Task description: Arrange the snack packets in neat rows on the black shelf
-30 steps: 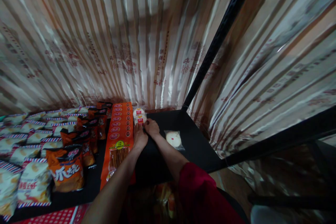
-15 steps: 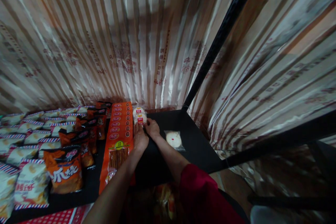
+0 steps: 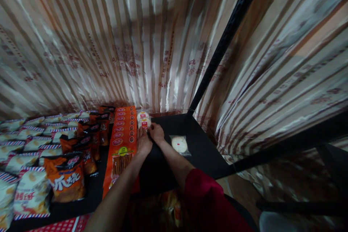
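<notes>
Two clear packets of round white crackers point(image 3: 143, 117) with red labels lie one behind the other, overlapping, on the black shelf, just right of an orange strip of packaged snack sticks point(image 3: 121, 145). My left hand point(image 3: 144, 143) rests at the nearer packet's front edge, fingers stretched forward and touching it. My right hand point(image 3: 157, 133) is at that packet's right corner, its fingers curled and pinched on the edge. The fingertips are partly hidden. Apart from both hands, a single packet with a round white cracker point(image 3: 178, 144) lies to the right.
Orange-and-black snack bags point(image 3: 65, 177) stand in a row at left, beside rows of white bags point(image 3: 32, 190) with striped edges. A black upright post point(image 3: 214, 61) rises at the shelf's back corner. Striped curtain point(image 3: 152, 43) hangs behind. Blurred packages point(image 3: 171, 204) lie below the shelf.
The view has shifted very slightly. Both hands stay at the nearer cracker packet, with almost no movement of hands or packets.
</notes>
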Tool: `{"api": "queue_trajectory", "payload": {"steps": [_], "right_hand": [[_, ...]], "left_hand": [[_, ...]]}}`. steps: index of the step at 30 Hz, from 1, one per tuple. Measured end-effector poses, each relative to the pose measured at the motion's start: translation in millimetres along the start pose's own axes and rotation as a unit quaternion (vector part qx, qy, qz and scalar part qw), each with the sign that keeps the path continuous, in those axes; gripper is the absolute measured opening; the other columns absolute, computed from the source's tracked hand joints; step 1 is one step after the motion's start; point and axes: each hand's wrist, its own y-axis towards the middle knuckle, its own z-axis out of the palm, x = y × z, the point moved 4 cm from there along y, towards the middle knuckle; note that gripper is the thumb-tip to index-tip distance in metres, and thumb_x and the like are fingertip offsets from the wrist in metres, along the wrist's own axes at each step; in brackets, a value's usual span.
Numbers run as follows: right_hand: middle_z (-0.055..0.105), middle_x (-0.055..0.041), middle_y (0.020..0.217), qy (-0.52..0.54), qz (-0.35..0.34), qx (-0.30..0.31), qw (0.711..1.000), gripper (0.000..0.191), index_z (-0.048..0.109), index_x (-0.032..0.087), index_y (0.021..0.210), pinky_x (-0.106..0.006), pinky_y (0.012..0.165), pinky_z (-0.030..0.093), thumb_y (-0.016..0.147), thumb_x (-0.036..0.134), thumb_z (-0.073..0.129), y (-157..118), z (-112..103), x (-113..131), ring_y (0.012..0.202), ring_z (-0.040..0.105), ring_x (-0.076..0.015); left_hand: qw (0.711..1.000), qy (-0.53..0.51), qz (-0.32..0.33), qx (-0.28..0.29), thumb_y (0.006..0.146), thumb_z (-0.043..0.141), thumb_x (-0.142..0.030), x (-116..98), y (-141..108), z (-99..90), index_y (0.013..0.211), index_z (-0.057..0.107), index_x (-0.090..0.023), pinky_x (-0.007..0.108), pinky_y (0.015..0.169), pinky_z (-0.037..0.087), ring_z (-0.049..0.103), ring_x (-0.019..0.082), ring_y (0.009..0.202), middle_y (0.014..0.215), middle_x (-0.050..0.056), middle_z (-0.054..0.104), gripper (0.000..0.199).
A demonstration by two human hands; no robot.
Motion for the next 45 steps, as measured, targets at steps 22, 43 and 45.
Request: {"api": "queue_trajectory", "payload": {"steps": [22, 43, 45], "right_hand": [[0.061, -0.0113, 0.108, 0.109, -0.030, -0.083, 0.990, 0.030, 0.064, 0.013, 0.107, -0.026, 0.086, 0.046, 0.079, 0.011, 0.053, -29, 0, -18, 0.091, 0.061, -0.0171], [0.066, -0.0064, 0.093, 0.154, -0.102, -0.048, 0.982, 0.032, 0.070, 0.016, 0.091, -0.025, 0.083, 0.047, 0.082, 0.004, 0.042, -122, -9, -46, 0.085, 0.061, -0.0138], [0.066, -0.0058, 0.092, 0.160, -0.110, -0.047, 0.980, 0.033, 0.070, 0.016, 0.090, -0.024, 0.082, 0.048, 0.081, 0.003, 0.041, -133, -10, -49, 0.084, 0.061, -0.0131]], "left_hand": [[0.986, 0.072, 0.120, -0.095, 0.085, 0.037, -0.011, -12, -24, 4.9, 0.116, 0.057, -0.006, 0.041, 0.105, 0.035, 0.040, 0.027, 0.128, 0.129, 0.018, 0.052, 0.037], [0.973, 0.028, 0.213, -0.083, 0.079, 0.039, -0.007, -18, -122, 9.7, 0.112, 0.057, -0.011, 0.039, 0.097, 0.042, 0.054, 0.022, 0.109, 0.110, 0.013, 0.062, 0.038], [0.972, 0.026, 0.218, -0.084, 0.078, 0.039, -0.006, -17, -133, 11.4, 0.113, 0.057, -0.012, 0.039, 0.097, 0.043, 0.054, 0.022, 0.110, 0.112, 0.012, 0.062, 0.040]]}}
